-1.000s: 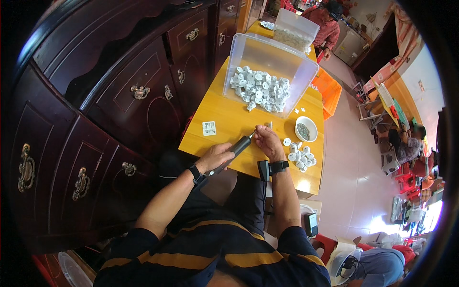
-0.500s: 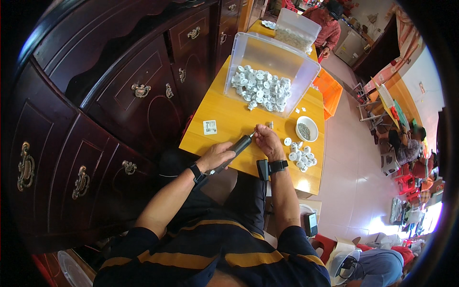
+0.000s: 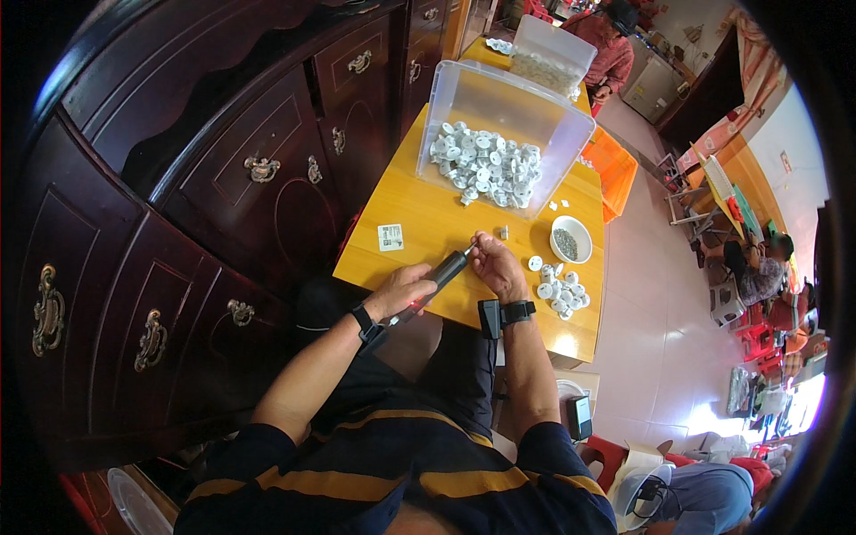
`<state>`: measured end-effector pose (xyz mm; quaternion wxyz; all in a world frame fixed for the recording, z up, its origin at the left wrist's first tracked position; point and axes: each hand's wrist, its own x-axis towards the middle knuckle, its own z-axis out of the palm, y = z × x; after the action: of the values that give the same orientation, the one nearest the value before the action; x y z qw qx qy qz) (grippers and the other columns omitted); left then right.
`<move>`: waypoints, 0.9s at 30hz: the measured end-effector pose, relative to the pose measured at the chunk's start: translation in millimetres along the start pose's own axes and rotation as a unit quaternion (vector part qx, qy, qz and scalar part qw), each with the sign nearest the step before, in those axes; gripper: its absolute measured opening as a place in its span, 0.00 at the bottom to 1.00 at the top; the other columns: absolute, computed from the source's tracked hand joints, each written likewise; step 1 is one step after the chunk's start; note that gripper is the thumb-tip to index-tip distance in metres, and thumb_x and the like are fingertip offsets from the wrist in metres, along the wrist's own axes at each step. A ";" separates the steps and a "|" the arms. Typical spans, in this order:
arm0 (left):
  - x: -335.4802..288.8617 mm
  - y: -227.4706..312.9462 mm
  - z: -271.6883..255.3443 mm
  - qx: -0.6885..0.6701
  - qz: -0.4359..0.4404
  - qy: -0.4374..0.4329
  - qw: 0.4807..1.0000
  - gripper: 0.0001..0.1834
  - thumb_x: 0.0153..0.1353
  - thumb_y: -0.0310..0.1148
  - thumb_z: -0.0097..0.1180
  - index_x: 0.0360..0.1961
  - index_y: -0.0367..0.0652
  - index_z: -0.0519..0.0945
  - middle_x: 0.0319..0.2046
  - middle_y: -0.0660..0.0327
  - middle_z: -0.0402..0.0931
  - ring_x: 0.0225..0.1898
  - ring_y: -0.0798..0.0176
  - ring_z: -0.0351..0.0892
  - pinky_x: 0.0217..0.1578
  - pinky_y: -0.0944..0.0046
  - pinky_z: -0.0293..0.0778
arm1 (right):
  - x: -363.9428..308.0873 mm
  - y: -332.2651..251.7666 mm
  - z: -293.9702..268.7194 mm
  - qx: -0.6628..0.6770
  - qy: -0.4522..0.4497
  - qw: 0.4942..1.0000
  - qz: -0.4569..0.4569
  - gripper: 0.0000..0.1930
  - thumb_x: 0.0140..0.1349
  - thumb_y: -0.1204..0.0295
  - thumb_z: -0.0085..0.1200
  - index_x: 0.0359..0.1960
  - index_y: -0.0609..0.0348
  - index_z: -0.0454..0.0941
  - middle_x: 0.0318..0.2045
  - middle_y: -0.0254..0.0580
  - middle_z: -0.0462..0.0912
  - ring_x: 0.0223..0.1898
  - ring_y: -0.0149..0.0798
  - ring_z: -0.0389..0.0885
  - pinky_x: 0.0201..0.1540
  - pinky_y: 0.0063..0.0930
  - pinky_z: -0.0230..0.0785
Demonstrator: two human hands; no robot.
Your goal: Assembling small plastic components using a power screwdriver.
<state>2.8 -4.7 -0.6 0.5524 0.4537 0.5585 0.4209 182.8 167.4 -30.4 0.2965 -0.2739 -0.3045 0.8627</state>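
My left hand (image 3: 403, 291) is wrapped round a dark electric screwdriver (image 3: 448, 270), which points up and to the right over the table edge. At its tip, the fingers of my right hand (image 3: 496, 262) are pinched beside the metal bit (image 3: 471, 249). What those fingers hold is too small and covered to make out. Just beyond them a small white-and-metal piece (image 3: 504, 233) stands on the table. Right of my right hand lies a heap of round white plastic parts (image 3: 563, 292), below a white bowl (image 3: 584, 252) of small metal screws.
A clear plastic bin (image 3: 562, 152) holding many white parts (image 3: 486, 165) stands on the wooden table (image 3: 374, 209). A printed label (image 3: 390, 237) lies at left. Dark cabinets (image 3: 241, 187) line the left side. An orange crate (image 3: 613, 178) and a person (image 3: 602, 45) are beyond the table.
My right hand has shifted very slightly left, and the small piece beyond it shows more fully. A reddish glow now shows at the screwdriver's rear end. Both hands keep their hold.
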 end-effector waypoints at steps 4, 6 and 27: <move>1.7 0.8 2.3 -0.003 0.007 -0.005 1.000 0.15 0.61 0.39 0.49 0.41 0.37 0.75 0.22 0.64 0.71 0.21 0.71 0.76 0.23 0.71 0.74 | -2.3 -2.7 -2.3 -0.012 -0.006 1.000 0.002 0.07 0.69 0.69 0.51 0.44 0.55 0.76 0.36 0.30 0.80 0.29 0.24 0.79 0.29 0.15 0.71; -0.5 0.8 -0.5 -0.003 0.005 0.006 1.000 0.14 0.62 0.38 0.50 0.40 0.37 0.75 0.23 0.64 0.72 0.21 0.71 0.76 0.23 0.71 0.74 | -5.1 -4.8 6.3 -0.038 0.013 0.999 -0.003 0.07 0.68 0.69 0.52 0.44 0.55 0.77 0.35 0.30 0.81 0.29 0.24 0.79 0.30 0.16 0.71; 3.5 -4.0 3.5 -0.029 0.023 0.024 0.999 0.12 0.60 0.38 0.51 0.31 0.40 0.74 0.19 0.62 0.74 0.18 0.68 0.75 0.21 0.68 0.71 | 11.4 -50.3 -29.2 -0.731 0.139 0.608 -0.277 0.11 0.52 0.75 0.58 0.39 0.54 0.82 0.39 0.49 0.82 0.39 0.48 0.82 0.44 0.39 0.74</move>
<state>6.3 -2.4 -5.4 0.5423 0.4398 0.5483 0.4603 211.6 217.9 -18.5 0.2616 -0.4185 -0.8505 0.1819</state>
